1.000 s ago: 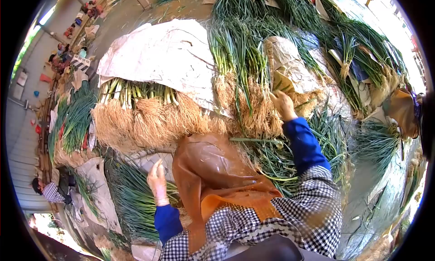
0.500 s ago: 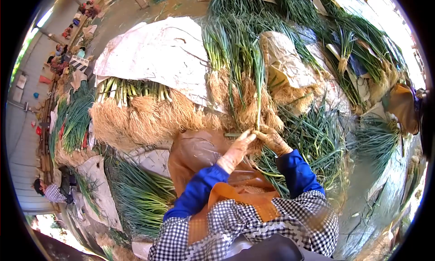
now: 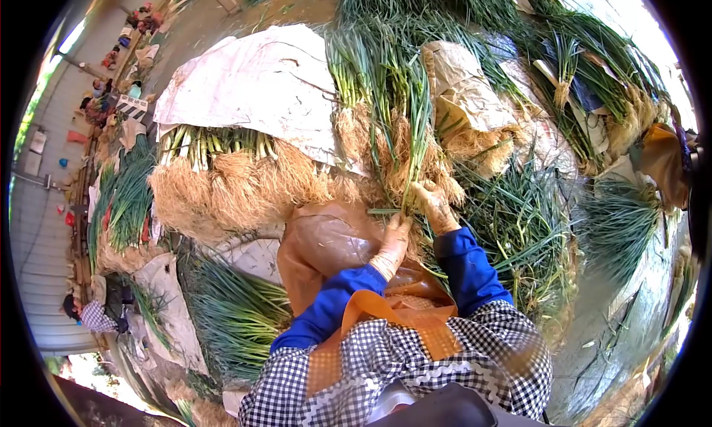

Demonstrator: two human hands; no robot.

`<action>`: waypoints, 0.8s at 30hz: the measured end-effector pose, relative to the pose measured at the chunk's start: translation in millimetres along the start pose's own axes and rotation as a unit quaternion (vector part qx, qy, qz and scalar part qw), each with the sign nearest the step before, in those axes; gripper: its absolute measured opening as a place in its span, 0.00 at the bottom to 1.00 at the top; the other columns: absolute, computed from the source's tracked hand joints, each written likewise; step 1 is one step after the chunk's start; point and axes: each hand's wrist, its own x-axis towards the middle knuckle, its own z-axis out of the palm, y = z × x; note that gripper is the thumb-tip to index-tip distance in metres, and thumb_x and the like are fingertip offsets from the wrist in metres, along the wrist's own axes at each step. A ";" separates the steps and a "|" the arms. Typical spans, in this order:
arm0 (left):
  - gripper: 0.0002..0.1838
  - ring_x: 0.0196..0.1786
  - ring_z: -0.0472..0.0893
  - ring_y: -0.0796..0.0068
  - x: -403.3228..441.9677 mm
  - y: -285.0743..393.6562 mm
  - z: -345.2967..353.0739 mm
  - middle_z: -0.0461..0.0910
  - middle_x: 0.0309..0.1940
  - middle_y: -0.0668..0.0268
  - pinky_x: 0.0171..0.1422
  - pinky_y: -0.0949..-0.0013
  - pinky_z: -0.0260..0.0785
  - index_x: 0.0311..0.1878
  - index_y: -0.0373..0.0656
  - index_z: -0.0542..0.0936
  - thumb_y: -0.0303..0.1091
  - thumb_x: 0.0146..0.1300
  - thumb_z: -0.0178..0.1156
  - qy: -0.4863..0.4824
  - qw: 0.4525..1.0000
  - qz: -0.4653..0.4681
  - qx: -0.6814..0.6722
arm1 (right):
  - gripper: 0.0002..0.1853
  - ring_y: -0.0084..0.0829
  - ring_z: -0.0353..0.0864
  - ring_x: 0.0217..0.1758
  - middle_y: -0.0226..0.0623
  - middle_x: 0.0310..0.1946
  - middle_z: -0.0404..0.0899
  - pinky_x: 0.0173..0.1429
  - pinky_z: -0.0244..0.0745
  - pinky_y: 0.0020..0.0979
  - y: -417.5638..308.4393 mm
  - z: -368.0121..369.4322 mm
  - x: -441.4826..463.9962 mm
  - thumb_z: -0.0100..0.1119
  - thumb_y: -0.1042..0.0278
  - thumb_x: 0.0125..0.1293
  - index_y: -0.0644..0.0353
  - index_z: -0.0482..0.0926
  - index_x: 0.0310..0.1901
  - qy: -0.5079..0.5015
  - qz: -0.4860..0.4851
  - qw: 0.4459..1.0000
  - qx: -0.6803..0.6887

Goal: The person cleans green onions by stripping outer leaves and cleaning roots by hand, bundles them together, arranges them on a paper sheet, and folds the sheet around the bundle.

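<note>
Both my hands are closed on a green onion (image 3: 416,160), whose leaves point away from me over the bundles. My left hand (image 3: 395,238) grips its lower end, with the fingertips close together. Just above and to the right, my right hand (image 3: 436,206) pinches the stem. Past my hands lie several green onions with tan, stringy roots (image 3: 401,141). A heap of loose green leaves (image 3: 519,223) is beside my right forearm. The orange-brown plastic apron (image 3: 326,238) covers my lap below my left hand.
A white sack (image 3: 248,78) covers rooted onion bundles (image 3: 237,186) at the left. A beige sack (image 3: 467,86) lies to the right of the middle bundles. More green onions (image 3: 233,312) lie by my left elbow. A person (image 3: 96,316) sits at far left.
My left hand has moved slightly down and my right hand up and left along the onion. The onion's stem and leaves now show more widely above my hands.
</note>
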 end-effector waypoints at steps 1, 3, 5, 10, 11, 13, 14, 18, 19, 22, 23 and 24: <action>0.13 0.42 0.72 0.79 -1.0 2.2 -3.6 0.74 0.39 0.72 0.49 0.75 0.65 0.49 0.44 0.73 0.33 0.62 0.56 0.002 1.000 -0.001 0.003 | 0.07 0.14 0.60 0.21 0.18 0.19 0.66 0.24 0.55 0.18 -13.6 2.1 -18.5 0.55 0.63 0.60 0.55 0.73 0.29 -0.032 -0.014 0.998 -0.048; 0.11 0.40 0.74 0.77 -15.2 39.8 12.9 0.76 0.38 0.72 0.46 0.74 0.68 0.47 0.45 0.74 0.34 0.63 0.55 0.002 0.992 -0.096 -0.086 | 0.06 0.12 0.60 0.20 0.16 0.19 0.64 0.22 0.53 0.15 -35.2 -15.9 -54.4 0.54 0.63 0.60 0.54 0.71 0.28 -0.087 0.037 0.995 -0.020; 0.08 0.36 0.77 0.72 2.6 16.1 -8.6 0.78 0.37 0.67 0.41 0.71 0.71 0.44 0.44 0.73 0.35 0.64 0.54 -0.002 1.000 -0.019 0.002 | 0.06 0.10 0.60 0.18 0.16 0.18 0.64 0.19 0.51 0.14 -29.6 -46.2 -75.4 0.54 0.64 0.60 0.53 0.71 0.29 -0.070 0.035 0.997 -0.018; 0.09 0.29 0.78 0.70 -7.9 24.9 -6.7 0.79 0.34 0.60 0.34 0.69 0.73 0.42 0.43 0.70 0.36 0.64 0.53 0.025 0.995 -0.096 -0.016 | 0.13 0.30 0.74 0.21 0.32 0.21 0.76 0.25 0.70 0.29 -18.3 -183.3 -93.5 0.56 0.57 0.60 0.59 0.75 0.31 0.164 -0.009 0.935 -0.313; 0.09 0.27 0.78 0.71 -12.8 32.8 4.0 0.79 0.33 0.60 0.31 0.70 0.72 0.43 0.43 0.70 0.36 0.64 0.53 -0.004 0.997 -0.066 0.029 | 0.16 0.38 0.78 0.25 0.38 0.24 0.79 0.29 0.73 0.34 -3.2 -215.0 -81.2 0.56 0.54 0.59 0.60 0.77 0.31 0.219 0.017 0.793 -0.568; 0.08 0.18 0.73 0.78 -14.6 35.1 8.1 0.78 0.29 0.63 0.20 0.76 0.67 0.43 0.44 0.70 0.36 0.64 0.52 0.001 0.992 -0.100 0.078 | 0.19 0.45 0.79 0.36 0.46 0.30 0.79 0.39 0.73 0.39 -7.7 -204.8 -67.8 0.55 0.48 0.58 0.58 0.80 0.33 0.194 0.075 0.663 -0.719; 0.08 0.18 0.71 0.79 -9.5 32.2 8.8 0.76 0.26 0.66 0.20 0.77 0.66 0.43 0.44 0.70 0.36 0.65 0.52 -0.005 0.992 -0.084 0.091 | 0.20 0.46 0.78 0.37 0.47 0.33 0.79 0.42 0.72 0.37 -21.5 -167.6 -56.1 0.55 0.47 0.58 0.59 0.79 0.36 0.168 0.032 0.762 -0.624; 0.13 0.24 0.70 0.80 -13.1 6.4 -1.4 0.70 0.25 0.69 0.23 0.75 0.64 0.48 0.46 0.70 0.41 0.65 0.52 0.012 0.981 -0.070 0.180 | 0.24 0.26 0.76 0.32 0.39 0.31 0.79 0.34 0.72 0.29 -36.7 -32.5 -11.1 0.58 0.50 0.59 0.67 0.78 0.43 0.028 0.025 0.976 -0.215; 0.18 0.27 0.72 0.76 -12.3 1.3 -5.2 0.72 0.28 0.66 0.30 0.70 0.67 0.51 0.43 0.69 0.44 0.66 0.50 0.010 0.956 -0.014 0.294 | 0.25 0.25 0.76 0.32 0.40 0.31 0.79 0.34 0.72 0.28 -42.0 -15.8 -1.0 0.57 0.49 0.60 0.68 0.78 0.43 0.021 0.015 0.968 -0.248; 0.19 0.28 0.71 0.76 1.4 -30.0 -24.2 0.71 0.29 0.67 0.32 0.71 0.67 0.54 0.40 0.69 0.43 0.66 0.48 0.048 0.808 0.317 0.494 | 0.25 0.25 0.74 0.27 0.36 0.26 0.77 0.30 0.70 0.27 -3.5 -5.0 41.4 0.55 0.48 0.61 0.69 0.78 0.42 0.092 -0.072 0.956 -0.269; 0.19 0.28 0.71 0.76 -3.0 -18.9 -19.0 0.71 0.29 0.67 0.32 0.71 0.67 0.54 0.40 0.69 0.43 0.66 0.48 0.049 0.808 0.317 0.494 | 0.24 0.24 0.74 0.27 0.35 0.25 0.77 0.32 0.69 0.27 -24.1 1.8 27.0 0.54 0.49 0.62 0.67 0.78 0.42 0.076 -0.091 0.945 -0.305; 0.17 0.26 0.70 0.78 -6.6 -8.8 -15.9 0.70 0.27 0.70 0.30 0.74 0.65 0.54 0.42 0.69 0.41 0.67 0.48 0.016 0.951 0.134 0.279 | 0.23 0.24 0.73 0.28 0.34 0.25 0.76 0.34 0.69 0.27 -1.8 -2.9 42.6 0.53 0.48 0.62 0.65 0.79 0.42 0.104 -0.039 0.983 -0.145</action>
